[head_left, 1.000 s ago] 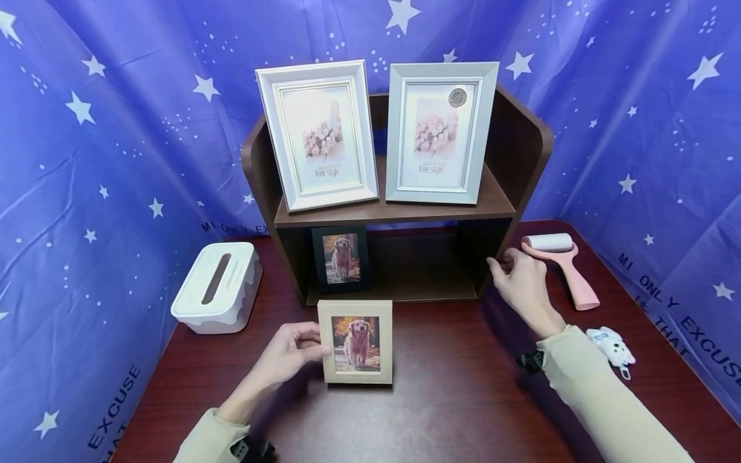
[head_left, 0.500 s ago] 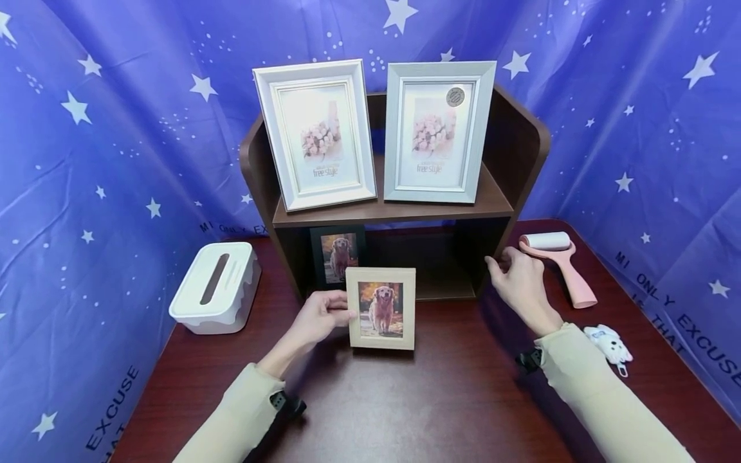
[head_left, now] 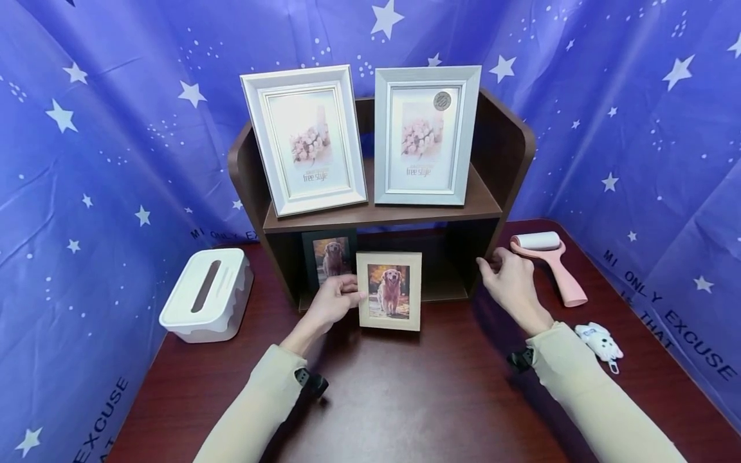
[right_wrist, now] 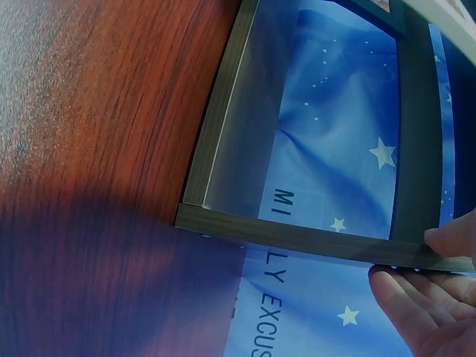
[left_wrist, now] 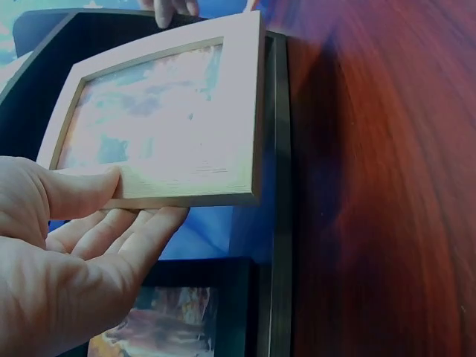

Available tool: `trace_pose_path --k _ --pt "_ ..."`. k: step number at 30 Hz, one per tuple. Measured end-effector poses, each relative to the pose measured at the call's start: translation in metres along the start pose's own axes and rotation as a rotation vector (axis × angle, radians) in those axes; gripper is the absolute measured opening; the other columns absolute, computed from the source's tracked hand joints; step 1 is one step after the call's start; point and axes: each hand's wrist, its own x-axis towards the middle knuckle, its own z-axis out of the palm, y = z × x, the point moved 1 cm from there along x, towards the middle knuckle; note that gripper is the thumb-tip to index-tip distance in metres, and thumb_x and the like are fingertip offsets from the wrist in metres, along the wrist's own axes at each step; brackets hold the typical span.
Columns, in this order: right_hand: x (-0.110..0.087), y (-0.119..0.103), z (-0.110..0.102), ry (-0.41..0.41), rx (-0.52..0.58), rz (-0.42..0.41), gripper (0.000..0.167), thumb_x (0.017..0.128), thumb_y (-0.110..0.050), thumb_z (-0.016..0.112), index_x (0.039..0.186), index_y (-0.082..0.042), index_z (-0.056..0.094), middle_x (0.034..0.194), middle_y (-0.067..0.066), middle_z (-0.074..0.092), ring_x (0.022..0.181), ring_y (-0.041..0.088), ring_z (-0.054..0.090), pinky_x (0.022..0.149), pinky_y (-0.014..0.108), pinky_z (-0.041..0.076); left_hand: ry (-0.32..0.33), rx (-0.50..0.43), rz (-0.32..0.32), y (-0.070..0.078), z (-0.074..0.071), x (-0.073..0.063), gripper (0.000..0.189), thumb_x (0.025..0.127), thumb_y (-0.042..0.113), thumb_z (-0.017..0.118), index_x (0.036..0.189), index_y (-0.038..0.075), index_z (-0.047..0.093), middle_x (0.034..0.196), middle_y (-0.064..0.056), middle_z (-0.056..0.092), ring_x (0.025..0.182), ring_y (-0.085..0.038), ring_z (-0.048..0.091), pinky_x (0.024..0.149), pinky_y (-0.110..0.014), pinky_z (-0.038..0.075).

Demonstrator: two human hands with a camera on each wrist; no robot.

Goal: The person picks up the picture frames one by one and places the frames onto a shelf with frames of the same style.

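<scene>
- Apparently outside the work, a white plastic tissue box (head_left: 204,294) sits at the left of the view on a glossy reddish-brown table (head_left: 405,399).
- Upper left of centre, a glossy white rectangular picture frame (head_left: 307,141) leans back on the top tier of a dark brown wooden shelf (head_left: 512,151); it looks placed, if slightly askew.
- Below it, a dark square-cornered picture frame (head_left: 311,267) with a dog photo stands at the left end of the lower compartment, seemingly done too.
- At mid-view, the left hand (head_left: 331,302) pinches a beige wooden picture frame (head_left: 390,292) by its left edge, thumb in front, fingers behind; the forearm rises from the bottom edge.
- That beige piece, face outward before the lower opening, is not yet on the shelf and seems the part left.
- Upper centre-right, a pale grey-blue picture frame (head_left: 427,138) stands on the top tier, apparently finished.
- Right of centre, the right hand (head_left: 512,283) grips the shelf's side panel, thumb inside, fingers outside, probably steadying it; its forearm slants from lower right.
- Farther right lie a pink-handled lint roller (head_left: 558,267) and a small white plush dog charm (head_left: 600,343), untouched.
</scene>
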Motion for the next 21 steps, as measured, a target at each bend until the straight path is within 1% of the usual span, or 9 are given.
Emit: trace_pose_path --k 4,8,11,16,21 --pt "0.0 0.0 0.0 0.007 0.002 -0.005 0.021 0.082 -0.011 0.071 0.071 0.0 0.058 0.067 0.016 0.066 0.063 0.035 0.061 0.063 0.049 0.045 0.001 -0.038 0.012 0.003 0.006 0.009 0.023 0.09 -0.005 0.06 0.112 -0.009 0.061 0.1 -0.018 0.067 0.086 -0.015 0.061 0.075 -0.03 0.049" --pt "0.0 0.0 0.001 0.002 0.003 -0.006 0.021 0.082 -0.011 0.07 0.07 0.0 0.057 0.067 0.016 0.065 0.063 0.034 0.061 0.063 0.049 0.044 0.017 0.016 0.059 0.007 0.013 0.015 0.021 0.09 -0.004 0.059 0.11 -0.008 0.062 0.099 -0.016 0.068 0.085 -0.014 0.061 0.074 -0.029 0.049" --pt "0.0 -0.001 0.001 -0.004 0.001 -0.004 0.021 0.083 -0.011 0.07 0.07 0.0 0.057 0.068 0.016 0.066 0.064 0.035 0.061 0.064 0.05 0.044 0.035 0.061 0.076 0.009 0.017 0.019 0.02 0.09 -0.003 0.06 0.11 -0.006 0.063 0.099 -0.014 0.068 0.086 -0.015 0.062 0.075 -0.028 0.049" --pt "-0.001 0.0 0.0 -0.009 -0.008 0.003 0.021 0.083 -0.011 0.07 0.071 0.0 0.057 0.068 0.016 0.065 0.064 0.036 0.06 0.064 0.049 0.044 0.058 0.124 0.087 0.011 0.024 0.029 0.02 0.091 -0.001 0.06 0.11 -0.004 0.065 0.1 -0.013 0.069 0.089 -0.017 0.062 0.077 -0.03 0.049" --pt "0.0 0.001 0.0 -0.016 -0.008 -0.005 0.021 0.083 -0.012 0.07 0.073 0.002 0.058 0.069 0.017 0.065 0.065 0.036 0.06 0.065 0.049 0.044 0.079 0.137 0.08 0.013 0.029 0.038 0.022 0.091 0.001 0.06 0.113 -0.003 0.064 0.103 -0.013 0.068 0.094 -0.02 0.062 0.081 -0.034 0.049"
